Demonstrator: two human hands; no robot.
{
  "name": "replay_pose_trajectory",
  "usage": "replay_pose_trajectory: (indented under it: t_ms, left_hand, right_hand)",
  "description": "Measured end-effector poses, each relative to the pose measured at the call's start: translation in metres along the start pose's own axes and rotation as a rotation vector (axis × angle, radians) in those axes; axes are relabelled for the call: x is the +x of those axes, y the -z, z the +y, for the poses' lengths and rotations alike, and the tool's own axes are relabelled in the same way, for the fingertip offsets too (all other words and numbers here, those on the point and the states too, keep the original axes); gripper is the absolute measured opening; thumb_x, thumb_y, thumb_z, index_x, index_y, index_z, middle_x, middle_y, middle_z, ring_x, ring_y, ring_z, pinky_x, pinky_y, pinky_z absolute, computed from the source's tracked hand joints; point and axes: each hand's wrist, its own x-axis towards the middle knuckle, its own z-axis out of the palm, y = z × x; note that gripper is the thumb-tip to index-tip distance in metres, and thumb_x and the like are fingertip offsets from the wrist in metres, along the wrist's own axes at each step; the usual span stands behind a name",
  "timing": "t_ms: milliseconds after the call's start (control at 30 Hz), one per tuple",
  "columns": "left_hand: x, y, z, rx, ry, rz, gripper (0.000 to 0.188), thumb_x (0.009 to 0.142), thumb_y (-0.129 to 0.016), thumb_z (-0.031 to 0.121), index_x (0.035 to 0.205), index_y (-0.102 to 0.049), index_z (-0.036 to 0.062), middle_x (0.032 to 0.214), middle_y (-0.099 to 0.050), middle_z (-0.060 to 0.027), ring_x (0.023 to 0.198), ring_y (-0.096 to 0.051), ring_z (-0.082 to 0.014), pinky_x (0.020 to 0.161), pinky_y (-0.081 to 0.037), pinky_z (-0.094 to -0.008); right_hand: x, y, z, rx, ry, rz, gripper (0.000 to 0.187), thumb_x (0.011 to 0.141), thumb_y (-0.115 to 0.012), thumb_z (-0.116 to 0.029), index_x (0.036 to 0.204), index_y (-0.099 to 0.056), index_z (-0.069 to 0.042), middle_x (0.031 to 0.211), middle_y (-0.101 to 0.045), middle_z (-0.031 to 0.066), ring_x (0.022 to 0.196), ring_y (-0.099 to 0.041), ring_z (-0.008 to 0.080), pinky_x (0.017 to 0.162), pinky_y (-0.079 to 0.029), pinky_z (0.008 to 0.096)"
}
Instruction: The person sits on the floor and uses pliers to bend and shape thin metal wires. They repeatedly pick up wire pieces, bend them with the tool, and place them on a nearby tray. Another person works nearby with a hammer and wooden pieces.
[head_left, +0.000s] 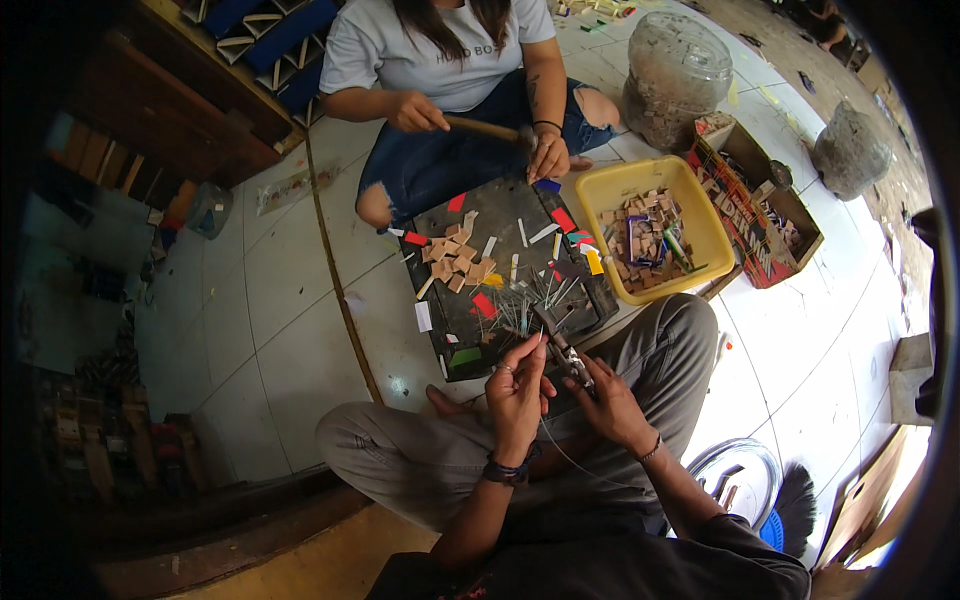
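My right hand [612, 408] is closed around a pair of metal pliers [563, 352], whose jaws point up toward the far side. Close beside the jaws, my left hand [515, 402] pinches a thin wire. A grey length of wire [572, 463] curves down from between my hands across my lap. Just beyond the pliers lies a dark low work board [500, 208]. Scattered on it are thin metal pieces [512, 312], a heap of small wooden blocks [460, 262] and coloured scraps, including a red one [485, 305].
Opposite me, a seated person grips a hammer [485, 128] over the board's far edge. A yellow basin [720, 235] of wooden pieces stands to the right, beside a cardboard box [765, 250]. Farther back are a cloudy plastic container [678, 75] and a second lump-shaped one [852, 150].
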Motion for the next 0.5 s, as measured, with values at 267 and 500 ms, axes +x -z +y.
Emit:
replay_pose_trajectory:
  t_ms: [267,500]
  left_hand:
    - [-0.002,0.000,-0.003,-0.009,0.002,-0.006,0.029,0.099,-0.062,0.023,0.124,-0.064,0.0077,0.097,-0.068,0.0008,0.058,-0.054,-0.0004,0.043,-0.039,-0.0153]
    - [-0.004,-0.001,-0.005,-0.008,-0.005,-0.002,0.030,0.100,-0.061,0.023,0.125,-0.063,0.0068,0.106,-0.068,0.0000,0.060,-0.054,-0.0009,0.043,-0.039,-0.0151]
  right_hand:
    - [0.000,-0.005,0.010,0.005,0.050,-0.026,0.053,0.093,-0.066,-0.025,0.134,-0.049,0.003,0.116,-0.062,0.0289,0.107,-0.061,0.0441,0.088,-0.050,0.0461]
    - [-0.001,-0.003,0.010,0.051,-0.051,-0.092,0.054,0.093,-0.061,-0.016,0.142,-0.042,-0.001,0.109,-0.064,0.0289,0.104,-0.062,0.0446,0.087,-0.049,0.0472]
